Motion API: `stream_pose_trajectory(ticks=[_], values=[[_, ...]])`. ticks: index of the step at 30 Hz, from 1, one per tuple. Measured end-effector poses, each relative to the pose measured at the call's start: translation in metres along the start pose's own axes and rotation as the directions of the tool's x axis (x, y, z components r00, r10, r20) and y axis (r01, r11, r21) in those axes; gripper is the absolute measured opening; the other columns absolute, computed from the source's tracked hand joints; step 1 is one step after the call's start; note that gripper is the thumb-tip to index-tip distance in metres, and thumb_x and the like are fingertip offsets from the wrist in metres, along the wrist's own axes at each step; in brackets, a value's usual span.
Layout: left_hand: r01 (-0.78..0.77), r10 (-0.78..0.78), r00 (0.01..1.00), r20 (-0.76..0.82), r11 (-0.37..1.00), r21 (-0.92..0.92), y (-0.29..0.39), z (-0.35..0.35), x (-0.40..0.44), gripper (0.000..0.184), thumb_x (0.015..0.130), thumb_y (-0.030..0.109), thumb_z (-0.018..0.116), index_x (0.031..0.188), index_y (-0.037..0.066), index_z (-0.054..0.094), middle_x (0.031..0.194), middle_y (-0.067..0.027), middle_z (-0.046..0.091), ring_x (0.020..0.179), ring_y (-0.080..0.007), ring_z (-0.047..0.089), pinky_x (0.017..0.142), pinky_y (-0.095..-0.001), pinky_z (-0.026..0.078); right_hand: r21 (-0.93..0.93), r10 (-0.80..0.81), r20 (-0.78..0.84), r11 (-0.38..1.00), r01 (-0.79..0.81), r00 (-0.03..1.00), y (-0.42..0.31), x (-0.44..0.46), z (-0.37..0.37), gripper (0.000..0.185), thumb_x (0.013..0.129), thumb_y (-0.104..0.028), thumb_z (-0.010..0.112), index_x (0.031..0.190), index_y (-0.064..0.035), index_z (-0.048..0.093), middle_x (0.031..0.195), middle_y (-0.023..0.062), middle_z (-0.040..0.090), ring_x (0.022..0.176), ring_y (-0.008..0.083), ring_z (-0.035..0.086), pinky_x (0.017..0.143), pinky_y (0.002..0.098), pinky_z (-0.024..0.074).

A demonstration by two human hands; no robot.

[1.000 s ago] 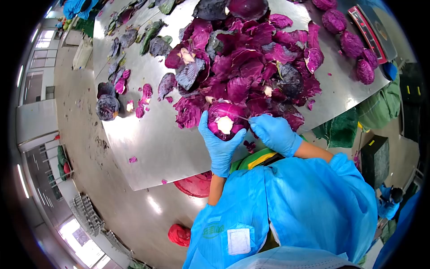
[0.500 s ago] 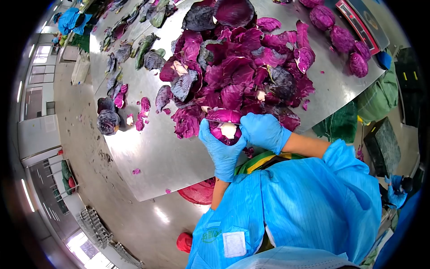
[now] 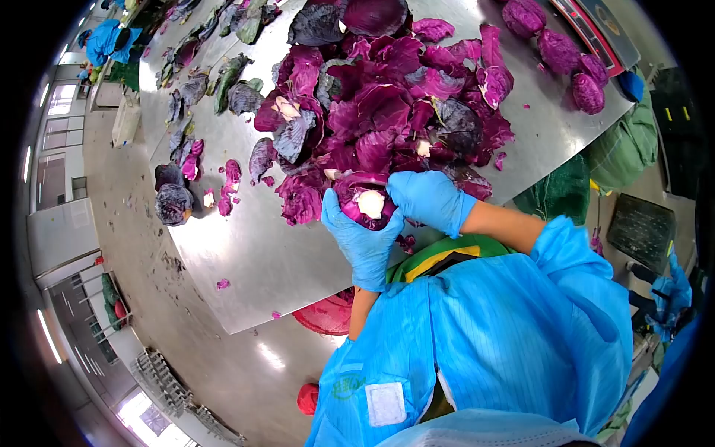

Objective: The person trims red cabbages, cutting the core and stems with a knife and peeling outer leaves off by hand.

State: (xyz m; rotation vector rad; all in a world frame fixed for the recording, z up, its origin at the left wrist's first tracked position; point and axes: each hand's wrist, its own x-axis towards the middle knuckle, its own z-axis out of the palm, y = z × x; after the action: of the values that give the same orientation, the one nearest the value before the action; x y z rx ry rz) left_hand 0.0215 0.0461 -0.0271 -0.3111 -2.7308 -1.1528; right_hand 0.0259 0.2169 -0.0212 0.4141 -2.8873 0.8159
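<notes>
My left hand (image 3: pixel 363 242), in a blue glove, is wrapped round a red cabbage (image 3: pixel 370 203) from below and the left. The cabbage's pale cut stem faces up towards me. My right hand (image 3: pixel 430 201), also gloved in blue, is closed in a fist against the cabbage's right side. A knife's thin blade showed from this fist a moment ago; now I cannot make it out. Just beyond both hands lies a big heap of loose purple cabbage leaves (image 3: pixel 380 108) on the metal table (image 3: pixel 253 276).
Several trimmed red cabbages (image 3: pixel 558 51) lie at the far right, beside a red-edged scale (image 3: pixel 588 33). Dark outer leaves (image 3: pixel 194 89) are scattered on the left. A red basket (image 3: pixel 325 316) stands below the table's near edge. Co-workers in blue (image 3: pixel 108 41) are further off.
The knife blade that lay across the cabbage is no longer visible. More of the cut stem end shows. Both hands stay at the cabbage, and the whole view has shifted slightly.
</notes>
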Motion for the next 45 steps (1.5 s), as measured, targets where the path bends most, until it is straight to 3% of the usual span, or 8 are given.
stream_pose_trajectory(ticks=[9,11,13,19,27,30,37,45], values=[[-0.062,0.062,0.998,-0.005,0.998,-0.005,0.003,0.000,-0.011,0.121,0.055,0.034,0.093,0.147,-0.002,0.022,0.145,-0.0264,0.031,0.132,-0.0427,0.033,0.111,-0.0507,0.029,0.149,0.353,-0.184,0.933,-0.328,0.918,0.011,0.019,-0.005,0.047,0.086,-0.038,0.072,0.120,-0.0070,0.061,0.095,0.0111,0.063,0.078,0.0282,0.064,0.066,0.0374,0.0521],[-0.078,0.082,0.996,0.041,0.992,-0.099,0.000,-0.012,-0.014,0.124,0.054,0.034,0.094,0.148,-0.002,0.021,0.144,-0.0260,0.032,0.134,-0.0428,0.032,0.112,-0.0492,0.029,0.687,0.178,-0.063,0.722,-0.087,0.982,0.026,0.023,0.012,0.039,0.088,-0.029,0.070,0.120,-0.0079,0.065,0.094,0.0110,0.064,0.078,0.0269,0.064,0.069,0.0350,0.0525],[0.172,-0.067,0.976,0.207,0.821,-0.545,-0.016,-0.029,-0.020,0.111,0.062,0.020,0.092,0.148,-0.002,0.025,0.143,-0.0200,0.039,0.129,-0.0290,0.045,0.108,-0.0425,0.040,0.413,0.007,-0.178,0.908,0.068,0.984,0.019,0.017,0.018,0.032,0.089,-0.036,0.065,0.110,-0.0112,0.068,0.083,0.0095,0.062,0.075,0.0264,0.065,0.061,0.0383,0.0526],[0.692,-0.371,0.704,0.605,0.551,-0.467,-0.042,-0.055,-0.008,0.089,0.071,0.018,0.087,0.143,-0.001,0.038,0.130,-0.0149,0.055,0.115,-0.0212,0.057,0.099,-0.0344,0.049,0.257,-0.093,-0.207,0.955,0.146,0.974,-0.021,0.005,0.013,0.029,0.088,-0.031,0.064,0.110,-0.0106,0.064,0.086,0.0080,0.061,0.072,0.0247,0.063,0.055,0.0369,0.0522],[0.558,-0.316,0.830,0.460,0.473,-0.682,-0.031,-0.067,-0.028,0.103,0.060,0.023,0.090,0.146,0.002,0.038,0.137,-0.0135,0.049,0.122,-0.0253,0.053,0.106,-0.0387,0.043,-0.007,0.238,-0.657,0.947,-0.322,0.715,0.062,0.029,-0.033,0.047,0.084,-0.034,0.072,0.123,-0.0083,0.064,0.101,0.0104,0.066,0.094,0.0304,0.064,0.081,0.0360,0.0541],[0.512,-0.209,0.848,0.487,0.556,-0.654,-0.025,-0.071,-0.006,0.105,0.058,0.024,0.090,0.147,0.003,0.039,0.141,-0.0113,0.047,0.125,-0.0267,0.051,0.109,-0.0391,0.040,-0.043,-0.091,-0.439,0.996,0.080,0.894,0.024,0.028,-0.047,0.066,0.082,-0.038,0.073,0.137,-0.0079,0.054,0.115,0.0120,0.065,0.105,0.0276,0.063,0.088,0.0351,0.0531],[0.347,0.018,0.856,0.516,0.721,-0.600,-0.031,-0.057,0.034,0.098,0.063,0.031,0.089,0.145,0.006,0.042,0.140,-0.0127,0.046,0.131,-0.0273,0.045,0.112,-0.0412,0.035,0.549,-0.171,0.267,0.836,-0.004,0.948,0.004,0.048,-0.009,0.055,0.079,-0.027,0.078,0.128,-0.0114,0.060,0.116,0.0108,0.061,0.106,0.0282,0.062,0.091,0.0351,0.0519],[0.082,0.135,0.900,0.415,0.882,-0.464,-0.051,-0.052,0.041,0.084,0.067,0.027,0.087,0.141,0.010,0.050,0.134,-0.0115,0.047,0.126,-0.0259,0.048,0.109,-0.0397,0.039,0.262,-0.459,0.165,0.874,0.410,0.873,0.010,0.066,-0.004,0.055,0.085,-0.027,0.065,0.137,-0.0197,0.049,0.110,0.0101,0.063,0.088,0.0303,0.066,0.063,0.0410,0.0554]])
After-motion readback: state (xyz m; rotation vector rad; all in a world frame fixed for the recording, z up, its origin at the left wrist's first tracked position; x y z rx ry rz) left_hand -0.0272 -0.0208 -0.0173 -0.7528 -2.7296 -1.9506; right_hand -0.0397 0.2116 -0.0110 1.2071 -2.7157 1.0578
